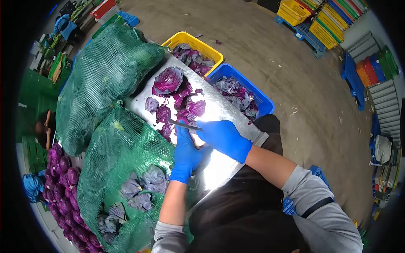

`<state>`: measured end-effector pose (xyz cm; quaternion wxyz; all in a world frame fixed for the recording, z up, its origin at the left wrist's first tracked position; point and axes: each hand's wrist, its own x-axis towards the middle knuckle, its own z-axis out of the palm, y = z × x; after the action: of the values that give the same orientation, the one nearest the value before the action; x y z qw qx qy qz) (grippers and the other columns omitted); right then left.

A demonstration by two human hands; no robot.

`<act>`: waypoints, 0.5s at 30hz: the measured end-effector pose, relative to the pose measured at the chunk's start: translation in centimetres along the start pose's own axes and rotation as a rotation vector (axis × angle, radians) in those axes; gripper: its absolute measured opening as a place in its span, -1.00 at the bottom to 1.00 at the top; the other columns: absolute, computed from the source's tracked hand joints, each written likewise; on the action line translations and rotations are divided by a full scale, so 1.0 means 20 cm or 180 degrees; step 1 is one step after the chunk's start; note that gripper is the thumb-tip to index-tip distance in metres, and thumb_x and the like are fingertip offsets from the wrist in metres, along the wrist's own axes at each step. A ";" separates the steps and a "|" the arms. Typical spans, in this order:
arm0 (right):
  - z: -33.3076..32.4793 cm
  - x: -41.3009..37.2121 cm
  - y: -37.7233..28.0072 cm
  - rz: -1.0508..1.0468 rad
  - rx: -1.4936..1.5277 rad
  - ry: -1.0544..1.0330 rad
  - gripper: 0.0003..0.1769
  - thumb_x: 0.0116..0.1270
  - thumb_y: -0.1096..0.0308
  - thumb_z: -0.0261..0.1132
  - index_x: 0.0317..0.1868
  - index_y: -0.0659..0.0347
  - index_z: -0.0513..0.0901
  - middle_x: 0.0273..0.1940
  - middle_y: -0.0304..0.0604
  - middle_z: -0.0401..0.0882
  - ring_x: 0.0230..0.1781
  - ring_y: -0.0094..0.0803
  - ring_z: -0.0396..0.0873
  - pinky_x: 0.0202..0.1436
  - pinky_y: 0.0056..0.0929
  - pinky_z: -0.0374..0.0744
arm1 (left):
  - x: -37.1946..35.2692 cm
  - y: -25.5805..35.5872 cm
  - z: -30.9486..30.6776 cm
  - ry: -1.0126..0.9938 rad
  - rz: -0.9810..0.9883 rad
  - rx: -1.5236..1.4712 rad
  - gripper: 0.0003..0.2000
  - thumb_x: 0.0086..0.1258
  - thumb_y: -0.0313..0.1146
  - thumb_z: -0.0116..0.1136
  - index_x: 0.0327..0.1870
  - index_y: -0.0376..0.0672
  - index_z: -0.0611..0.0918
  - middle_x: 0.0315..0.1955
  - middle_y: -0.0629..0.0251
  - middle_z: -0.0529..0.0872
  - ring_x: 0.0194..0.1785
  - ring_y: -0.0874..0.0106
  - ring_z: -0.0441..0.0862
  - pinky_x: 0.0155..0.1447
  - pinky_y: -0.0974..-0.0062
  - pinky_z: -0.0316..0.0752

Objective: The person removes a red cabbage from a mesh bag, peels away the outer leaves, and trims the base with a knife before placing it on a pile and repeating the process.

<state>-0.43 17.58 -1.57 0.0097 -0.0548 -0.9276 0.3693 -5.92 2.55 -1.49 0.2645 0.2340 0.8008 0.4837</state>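
Note:
My right hand, in a blue glove, is closed around a knife whose dark blade points left across my left fingertips. My left hand, gloved too, is closed on a red cabbage; only a pale, pinkish part shows between the hands. Both hands are over a shiny metal table. Loose purple cabbage leaves lie just beyond my fingers. Farther up the table sits a cupped red cabbage piece.
A yellow crate and a blue crate of leaves stand along the table's far side. Green mesh sacks crowd its left, with leaves on the nearer netting. Trimmed cabbages are piled at lower left. Other people work at far left.

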 end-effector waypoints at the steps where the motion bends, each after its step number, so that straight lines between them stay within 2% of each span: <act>1: 0.03 -0.02 0.01 -0.0204 -0.0004 0.0339 -0.62 0.22 0.10 0.20 0.01 0.03 0.58 -0.35 -0.05 0.64 -0.43 -0.10 0.62 -0.40 -0.21 0.57 | 0.00 -0.07 0.04 0.0273 0.0124 0.0375 0.11 -0.10 -0.08 0.46 0.39 -0.36 -0.05 0.27 -0.21 0.20 0.24 0.05 0.37 0.22 0.27 0.39; 2: 0.04 -0.02 0.02 -0.0198 0.0001 0.0336 -0.62 0.22 0.10 0.20 0.01 0.03 0.58 -0.35 -0.05 0.64 -0.43 -0.10 0.62 -0.40 -0.21 0.57 | 0.01 -0.04 0.06 0.0544 0.0251 0.0751 0.12 -0.11 -0.05 0.46 0.38 -0.38 -0.05 0.25 -0.24 0.20 0.22 0.02 0.38 0.20 0.24 0.39; 3: 0.06 -0.02 0.03 -0.0275 0.0058 0.0409 -0.65 0.22 0.12 0.20 -0.03 0.05 0.59 -0.33 -0.07 0.64 -0.41 -0.11 0.63 -0.41 -0.22 0.57 | 0.01 0.00 0.06 0.0538 0.0246 0.0755 0.12 -0.11 -0.05 0.46 0.38 -0.38 -0.05 0.25 -0.24 0.20 0.22 0.02 0.38 0.20 0.24 0.39; 6: 0.07 0.10 0.11 -0.0343 0.0348 0.0498 -0.75 0.22 0.15 0.20 -0.18 0.09 0.59 -0.35 -0.13 0.63 -0.43 -0.17 0.63 -0.44 -0.25 0.56 | -0.02 0.17 0.00 0.0438 -0.0505 0.0363 0.05 -0.12 0.03 0.45 0.33 -0.38 0.12 0.22 -0.19 0.31 0.24 -0.02 0.36 0.25 0.22 0.35; 7: 0.05 0.14 0.14 -0.0769 -0.1042 0.0723 -0.81 0.21 0.16 0.20 -0.30 0.08 0.58 -0.44 -0.14 0.59 -0.48 -0.18 0.62 -0.46 -0.23 0.56 | 0.02 0.05 0.04 0.0710 -0.0268 0.0936 0.03 -0.11 0.04 0.45 0.33 -0.38 0.17 0.22 -0.19 0.34 0.27 -0.01 0.35 0.30 0.26 0.32; 8: 0.09 0.21 0.33 -0.0506 -0.0833 0.0951 -0.83 0.21 0.17 0.19 -0.35 0.08 0.57 -0.49 -0.10 0.54 -0.51 -0.15 0.61 -0.47 -0.18 0.55 | 0.00 0.01 0.04 0.0718 -0.0256 0.0937 0.03 -0.11 0.04 0.45 0.33 -0.38 0.17 0.22 -0.19 0.34 0.27 -0.01 0.35 0.30 0.26 0.32; 9: -0.02 0.22 0.35 -0.0132 -0.1628 0.1033 -0.83 0.23 0.25 0.14 -0.38 0.10 0.61 -0.52 -0.14 0.61 -0.57 -0.20 0.59 -0.56 -0.28 0.53 | -0.02 -0.02 0.03 0.0668 -0.0177 0.0855 0.04 -0.12 0.03 0.47 0.33 -0.38 0.16 0.23 -0.19 0.32 0.28 0.02 0.35 0.31 0.27 0.31; 10: -0.04 0.22 0.47 0.0458 -0.1833 0.0978 -0.86 0.22 0.31 0.13 -0.38 0.09 0.61 -0.52 -0.16 0.62 -0.60 -0.20 0.60 -0.59 -0.24 0.53 | -0.04 -0.04 0.02 0.0590 -0.0099 0.0788 0.06 -0.12 0.03 0.48 0.34 -0.39 0.14 0.25 -0.20 0.31 0.29 0.04 0.35 0.32 0.29 0.30; 11: -0.10 0.19 0.50 0.0662 -0.1669 0.0816 -0.87 0.23 0.30 0.15 -0.38 0.11 0.60 -0.45 -0.13 0.64 -0.51 -0.21 0.63 -0.47 -0.29 0.59 | -0.07 -0.03 0.02 0.0651 0.0012 0.0408 0.07 -0.13 -0.01 0.51 0.34 -0.39 0.13 0.23 -0.17 0.34 0.28 0.08 0.37 0.31 0.30 0.31; 12: -0.15 0.16 0.43 0.0658 -0.1673 0.0806 -0.87 0.23 0.30 0.15 -0.38 0.11 0.60 -0.45 -0.13 0.64 -0.51 -0.21 0.63 -0.47 -0.29 0.59 | -0.08 -0.01 0.00 0.0654 0.0004 0.0400 0.07 -0.13 -0.01 0.51 0.34 -0.39 0.13 0.23 -0.17 0.34 0.28 0.08 0.37 0.31 0.30 0.31; 14: -0.24 0.02 0.23 0.0249 -0.0388 0.0581 -0.60 0.25 -0.01 0.23 -0.20 0.20 0.60 -0.38 0.04 0.63 -0.34 0.00 0.63 -0.27 -0.13 0.57 | -0.10 0.01 -0.03 0.0723 -0.0147 -0.0043 0.09 -0.14 -0.02 0.52 0.35 -0.40 0.10 0.21 -0.15 0.36 0.27 0.11 0.38 0.29 0.33 0.33; 15: -0.18 -0.02 0.16 0.0251 0.0151 0.0605 -0.55 0.25 -0.04 0.24 -0.10 0.17 0.59 -0.33 0.02 0.64 -0.32 -0.04 0.64 -0.25 -0.17 0.58 | -0.09 -0.03 -0.05 0.0621 -0.0047 0.0348 0.09 -0.15 -0.04 0.52 0.37 -0.34 0.08 0.19 -0.10 0.39 0.25 0.11 0.41 0.26 0.33 0.36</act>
<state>0.58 22.34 -1.15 0.0844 -0.1257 -0.9106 0.3844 -5.37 0.55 -1.34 0.1757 0.1941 0.8496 0.4578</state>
